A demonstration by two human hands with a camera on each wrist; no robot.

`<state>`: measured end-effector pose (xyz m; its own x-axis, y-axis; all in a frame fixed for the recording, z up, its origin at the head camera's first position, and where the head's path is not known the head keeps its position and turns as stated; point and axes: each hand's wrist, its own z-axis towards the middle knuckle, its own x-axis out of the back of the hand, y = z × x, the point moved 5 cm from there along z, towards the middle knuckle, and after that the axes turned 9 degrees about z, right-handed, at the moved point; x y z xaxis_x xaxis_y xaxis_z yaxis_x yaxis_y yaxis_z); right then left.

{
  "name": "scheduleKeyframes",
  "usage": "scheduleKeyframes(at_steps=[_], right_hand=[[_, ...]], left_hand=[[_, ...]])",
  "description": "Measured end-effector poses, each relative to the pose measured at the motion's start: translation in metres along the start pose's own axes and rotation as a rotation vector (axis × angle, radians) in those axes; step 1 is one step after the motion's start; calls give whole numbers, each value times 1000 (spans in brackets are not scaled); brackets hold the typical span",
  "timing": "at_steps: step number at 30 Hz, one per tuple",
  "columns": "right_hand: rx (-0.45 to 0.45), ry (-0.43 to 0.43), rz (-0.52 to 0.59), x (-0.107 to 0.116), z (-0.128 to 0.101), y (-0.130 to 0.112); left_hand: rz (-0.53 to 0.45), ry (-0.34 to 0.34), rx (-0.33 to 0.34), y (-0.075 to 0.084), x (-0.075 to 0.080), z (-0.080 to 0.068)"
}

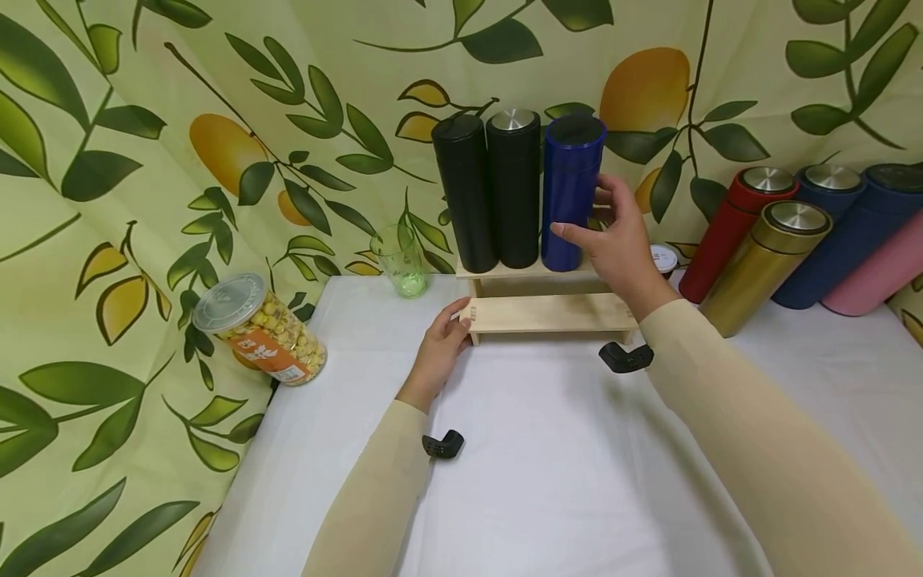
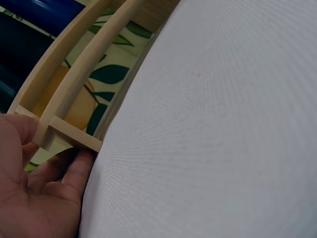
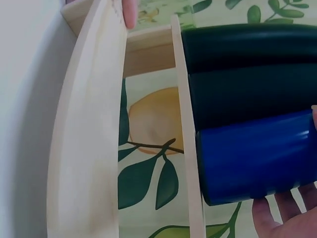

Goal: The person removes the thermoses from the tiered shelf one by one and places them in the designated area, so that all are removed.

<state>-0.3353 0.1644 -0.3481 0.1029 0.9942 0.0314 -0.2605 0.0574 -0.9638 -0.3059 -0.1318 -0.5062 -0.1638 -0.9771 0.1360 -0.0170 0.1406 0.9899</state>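
Here: right hand [image 1: 620, 244] wrapped around blue flask [image 1: 571, 192], thumb in front, fingers behind, grasping lower half. Flask upright, long axis vertical, directly ahead of palm; right hand far nearer than left. Stands on upper step of wooden rack [image 1: 551, 312], rightmost of three, touching black flask [image 1: 513, 188]. Glossy deep-blue body, dark lid. Left hand [image 1: 441, 349] fingers relaxed, steadying rack's left end on white table [image 1: 548, 473].

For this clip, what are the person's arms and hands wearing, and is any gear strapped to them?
Both arms are in plain, close-fitting cream sleeves that end at the wrists. The left hand and right hand are bare: no gloves, and no rings or watch visible. A small black curved mount sits at each forearm: the left mount and the right mount. No cables or markings show.
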Motion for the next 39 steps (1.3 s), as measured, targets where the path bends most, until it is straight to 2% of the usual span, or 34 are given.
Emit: scheduleKeyframes(at_steps=[11,17,27,39], right_hand=[[-11,30,-34,9,-22,-5],[29,60,-39,18,-36,-7],[78,134,-18,40,-61,-5],[71,204,-49,72,-98,6]], left_hand=[[-9,-18,-22,3,-4,-1],[-3,-12,-18,4,-4,-1],[19,2,-3,2,-2,0],[13,1,-6,0,0,-2]])
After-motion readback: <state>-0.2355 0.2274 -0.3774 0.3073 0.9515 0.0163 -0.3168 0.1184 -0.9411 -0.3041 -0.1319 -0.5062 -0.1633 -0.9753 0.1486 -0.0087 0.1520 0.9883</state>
